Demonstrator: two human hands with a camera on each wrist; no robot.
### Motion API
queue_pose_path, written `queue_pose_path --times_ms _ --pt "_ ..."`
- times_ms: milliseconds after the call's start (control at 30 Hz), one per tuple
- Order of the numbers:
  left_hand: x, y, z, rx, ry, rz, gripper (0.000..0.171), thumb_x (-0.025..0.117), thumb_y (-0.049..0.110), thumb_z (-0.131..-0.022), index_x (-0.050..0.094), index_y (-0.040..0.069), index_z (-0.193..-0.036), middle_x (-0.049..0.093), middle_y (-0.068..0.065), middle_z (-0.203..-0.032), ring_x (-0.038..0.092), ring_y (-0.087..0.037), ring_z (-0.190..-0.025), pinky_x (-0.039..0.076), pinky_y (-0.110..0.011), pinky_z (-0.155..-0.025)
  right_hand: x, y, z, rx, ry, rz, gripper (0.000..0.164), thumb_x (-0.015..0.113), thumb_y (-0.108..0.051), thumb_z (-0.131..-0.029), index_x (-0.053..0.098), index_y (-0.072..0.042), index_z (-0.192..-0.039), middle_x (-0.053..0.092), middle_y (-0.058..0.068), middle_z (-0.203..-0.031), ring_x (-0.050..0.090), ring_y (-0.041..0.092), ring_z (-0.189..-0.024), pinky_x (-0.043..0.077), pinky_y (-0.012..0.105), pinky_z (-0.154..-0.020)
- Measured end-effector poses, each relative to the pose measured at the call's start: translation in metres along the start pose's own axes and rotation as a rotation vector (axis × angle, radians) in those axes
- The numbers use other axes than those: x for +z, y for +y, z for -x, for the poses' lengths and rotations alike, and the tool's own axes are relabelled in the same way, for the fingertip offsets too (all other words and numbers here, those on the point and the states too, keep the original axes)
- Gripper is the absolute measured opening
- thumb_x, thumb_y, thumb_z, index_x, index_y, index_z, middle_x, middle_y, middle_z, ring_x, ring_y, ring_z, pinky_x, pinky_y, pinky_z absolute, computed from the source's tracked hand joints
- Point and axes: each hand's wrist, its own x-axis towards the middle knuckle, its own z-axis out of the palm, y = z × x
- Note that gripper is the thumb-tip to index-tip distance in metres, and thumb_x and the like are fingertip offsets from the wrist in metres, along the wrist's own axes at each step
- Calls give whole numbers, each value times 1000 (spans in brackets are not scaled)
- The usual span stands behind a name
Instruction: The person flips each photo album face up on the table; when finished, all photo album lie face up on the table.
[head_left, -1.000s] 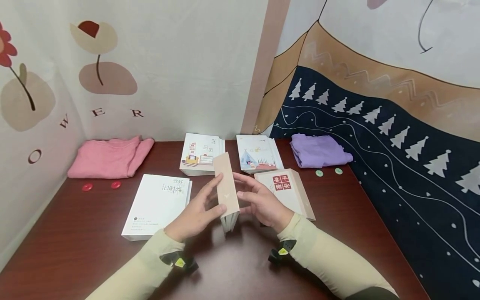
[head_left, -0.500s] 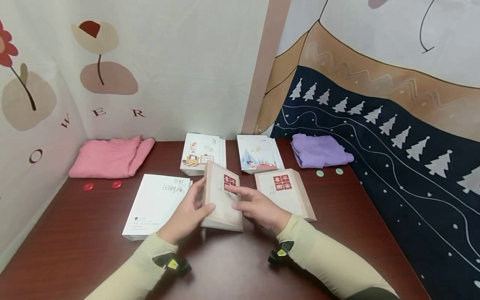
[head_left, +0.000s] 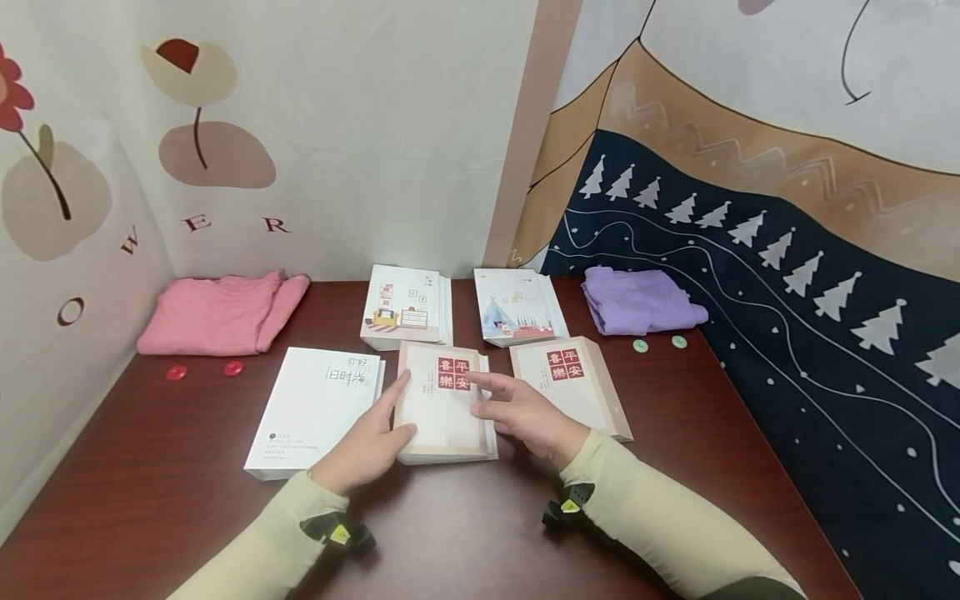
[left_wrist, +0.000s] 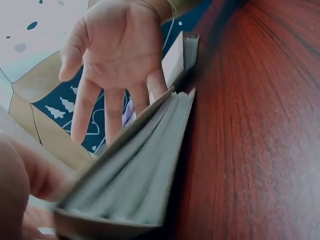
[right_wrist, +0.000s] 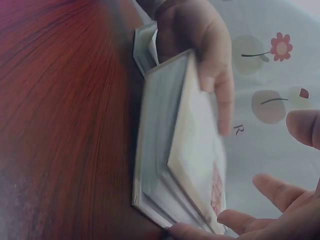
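A thick book (head_left: 426, 417) with a pale cover, beige border and red square of characters lies front up at the table's middle. My left hand (head_left: 363, 450) rests along its left side, fingers fairly straight and thumb near the front left corner of the cover. Over the right edge, my right hand (head_left: 536, 421) reaches with extended fingers, the fingertips by the red square. In the left wrist view, the book (left_wrist: 135, 180) shows loosely fanned pages, with the right palm facing it. The right wrist view shows the cover raised a little above the pages of the book (right_wrist: 162, 125).
A matching book (head_left: 570, 392) lies to the right, and a white book (head_left: 300, 417) to the left. Two illustrated books (head_left: 405, 304) stand behind. Folded pink cloth (head_left: 217, 317) with red buttons (head_left: 234, 367) is back left; purple cloth (head_left: 641, 300) with green buttons (head_left: 640, 346) is back right.
The book has turned from upright, spine toward the camera, through a tilt down to lying front up on the table. My left hand has shifted slightly left and down with it.
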Motion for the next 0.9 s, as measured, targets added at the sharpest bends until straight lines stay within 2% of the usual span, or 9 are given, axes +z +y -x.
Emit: queue_pose_path --times_ms 167,333,533,733,900 --pt "-1 0 2 -23 -2 -49 79 54 9 -102 13 1 -169 12 -19 -176 11 -38 -162 12 -55 -130 -8 4 3 4 -7 -41 59 63 -17 -103 46 -11 -160 36 19 -169 38 41 -153 37 64 -119" --pt "-2 9 4 -35 46 -62 80 58 18 -104 14 3 -169 8 -24 -175 5 -41 -162 11 -58 -129 -20 4 13 -4 26 -77 58 59 -14 -105 44 -6 -160 38 23 -166 43 43 -149 38 62 -119" --pt "2 26 0 45 116 -80 81 64 18 -102 20 7 -169 14 -23 -175 12 -42 -162 15 -62 -128 -45 -3 28 -50 99 -119 57 59 -13 -105 42 2 -158 38 27 -163 41 45 -148 36 62 -120" --pt "18 40 -13 136 82 -29 80 66 16 -100 24 6 -168 22 -19 -174 20 -37 -161 18 -58 -129 -77 -7 40 -45 227 -80 56 58 -15 -107 42 2 -158 41 25 -161 43 43 -147 39 63 -119" --pt "36 51 -27 184 37 26 77 63 15 -101 25 7 -168 25 -16 -174 27 -39 -159 24 -57 -128 -105 -3 49 -11 334 -69 57 59 -17 -108 41 -2 -160 39 19 -164 44 40 -145 38 61 -120"
